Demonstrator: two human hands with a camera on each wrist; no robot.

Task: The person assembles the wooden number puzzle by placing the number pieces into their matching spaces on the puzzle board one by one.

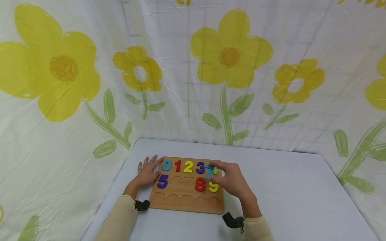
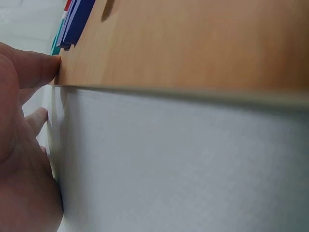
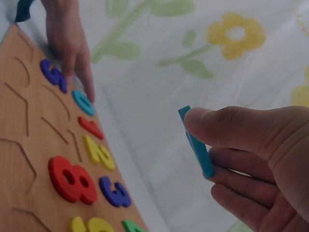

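My right hand (image 1: pixel 231 177) pinches a light blue number 7 piece (image 1: pixel 208 170) between thumb and fingers, held above the right part of a wooden number board (image 1: pixel 187 207). The right wrist view shows that piece edge-on, raised off the board. My left hand (image 1: pixel 146 175) lies beside the board's left edge with its fingers spread, the thumb touching the edge near the purple 5 (image 1: pixel 162 181). Two bare recesses, a 6 shape and a 7 shape (image 1: pixel 189 182), lie between the 5 and the red 8 (image 1: pixel 200 184). The green 4 (image 1: pixel 215 170) is partly hidden behind the 7 and my right fingers.
Along the board's top row sit a blue 0 (image 1: pixel 167 165), a red 1 (image 1: pixel 178 166), a yellow 2 (image 1: pixel 188 166) and a purple 3 (image 1: pixel 200 167). A yellow 9 (image 1: pixel 213 187) is by my right thumb. Behind the white table (image 1: pixel 286 187) hangs a flowered curtain (image 1: pixel 169 117).
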